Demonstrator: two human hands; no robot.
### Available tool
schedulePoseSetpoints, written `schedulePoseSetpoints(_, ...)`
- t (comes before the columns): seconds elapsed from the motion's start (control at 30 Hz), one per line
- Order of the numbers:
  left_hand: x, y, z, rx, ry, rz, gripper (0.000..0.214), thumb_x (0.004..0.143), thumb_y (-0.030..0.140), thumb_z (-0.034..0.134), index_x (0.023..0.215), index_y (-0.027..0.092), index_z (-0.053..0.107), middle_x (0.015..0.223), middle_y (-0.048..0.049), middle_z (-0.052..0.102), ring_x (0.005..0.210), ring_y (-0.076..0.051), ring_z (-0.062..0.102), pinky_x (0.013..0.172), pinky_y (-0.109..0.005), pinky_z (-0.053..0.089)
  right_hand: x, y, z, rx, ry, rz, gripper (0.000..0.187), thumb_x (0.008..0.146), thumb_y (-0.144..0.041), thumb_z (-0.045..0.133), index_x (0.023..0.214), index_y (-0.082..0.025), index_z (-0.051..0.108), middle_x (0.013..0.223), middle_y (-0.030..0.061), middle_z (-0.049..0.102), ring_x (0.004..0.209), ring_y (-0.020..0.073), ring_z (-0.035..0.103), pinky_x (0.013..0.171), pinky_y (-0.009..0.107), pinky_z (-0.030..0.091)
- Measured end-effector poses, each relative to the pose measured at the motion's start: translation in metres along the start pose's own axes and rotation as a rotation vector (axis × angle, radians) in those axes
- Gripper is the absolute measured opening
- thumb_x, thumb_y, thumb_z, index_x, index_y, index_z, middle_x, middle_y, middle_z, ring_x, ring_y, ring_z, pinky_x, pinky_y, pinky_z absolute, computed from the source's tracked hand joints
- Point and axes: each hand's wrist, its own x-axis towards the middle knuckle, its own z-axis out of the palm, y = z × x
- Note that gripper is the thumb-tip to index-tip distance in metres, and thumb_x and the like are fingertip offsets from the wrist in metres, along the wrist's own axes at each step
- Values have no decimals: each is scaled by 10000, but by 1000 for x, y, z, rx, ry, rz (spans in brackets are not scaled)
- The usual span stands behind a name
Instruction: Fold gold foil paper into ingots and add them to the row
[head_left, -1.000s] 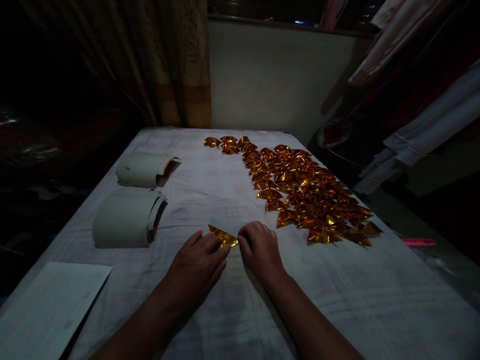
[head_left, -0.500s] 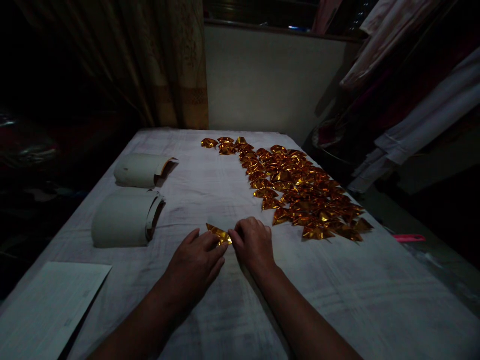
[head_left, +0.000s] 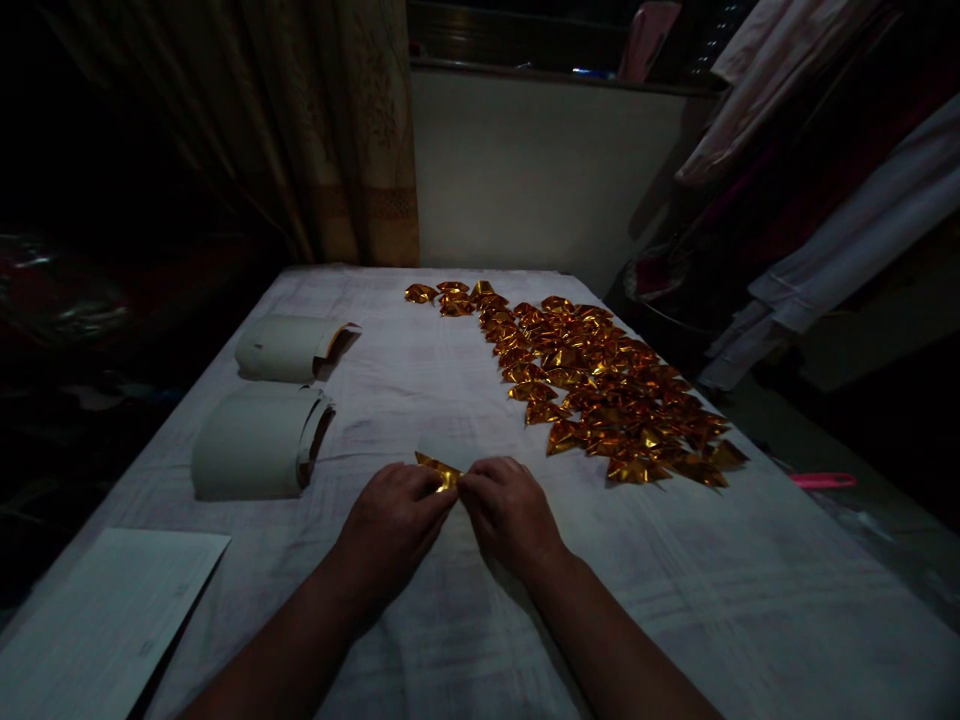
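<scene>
A small folded piece of gold foil paper [head_left: 442, 470] is held between my two hands, low over the cloth-covered table [head_left: 420, 380]. My left hand [head_left: 394, 520] pinches it from the left, with the fingers curled over its near side. At its right end, the thumb and fingers of my right hand [head_left: 510, 505] close on it. Parts of the foil are hidden behind my fingers. To the right beyond my hands lies a large spread of folded gold foil pieces [head_left: 600, 370], overlapping one another.
Two curved grey cardboard pieces [head_left: 251, 445] rest on the left side. A pale flat sheet [head_left: 105, 610] lies at the near left corner. Clothes [head_left: 862, 240] hang at the right, above a pink object [head_left: 823, 480]. A curtain [head_left: 360, 130] hangs behind the table.
The fingers of both hands have closed in more on the foil, and my right hand has flattened down around its right end. The view has tilted up slightly.
</scene>
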Motion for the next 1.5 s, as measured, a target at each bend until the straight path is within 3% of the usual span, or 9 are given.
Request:
schedulePoseSetpoints(0.2,-2,-5,4,-137,12,-30,207,943,185,565,1084,242,706,1062,-64,715,971,-222,653,850,-409,534,1,-8,-7,-1,-91,24,152,892,-162,628,989,-226,725,952,45,674,896,199,578,801,309,453)
schedulePoseSetpoints(0.33,-3,-12,1,-217,40,-68,220,952,198,554,1105,250,703,1093,-64,712,1020,-206,659,891,-391,538,2,-9,-7,-11,-87,40,123,866,-178,680,968,-233,721,954,35,672,901,193,580,805,308,450)
schedulePoseSetpoints(0.53,-8,-25,0,-181,87,-195,257,948,200,502,1182,210,607,1298,-104,632,1176,-221,627,946,-390,552,2,-13,-6,-19,-80,71,81,859,-183,689,931,-213,711,956,39,666,894,196,574,792,313,435)
schedulePoseSetpoints(0.67,-13,-35,5,-134,81,-200,206,968,215,484,1153,207,574,1261,-98,667,1195,-230,619,1054,-492,474,3,-14,-6,-17,-80,83,96,864,-203,688,955,-221,708,960,38,667,897,204,579,793,323,441)
schedulePoseSetpoints(0.83,-11,-38,4,-94,-54,-198,247,987,226,482,1210,246,586,1255,-63,681,1286,-258,554,1121,-586,346,3,-15,-5,-10,-81,100,147,860,-218,700,1006,-229,708,977,46,669,910,216,582,805,333,452)
schedulePoseSetpoints(1.13,-5,-32,-6,-99,-92,-173,205,965,259,542,1138,245,652,1081,-39,664,1032,-208,597,1113,-550,323,4,-13,-6,-27,-79,89,151,864,-245,710,1015,-238,708,964,41,658,912,215,579,793,333,431)
schedulePoseSetpoints(1.5,-8,-35,-3,-113,-114,-170,186,944,307,604,1109,272,681,985,-13,656,938,-202,604,1113,-542,293,6,2,-2,-44,-99,-5,140,948,-325,637,1017,-229,711,992,54,672,910,210,582,789,335,432)
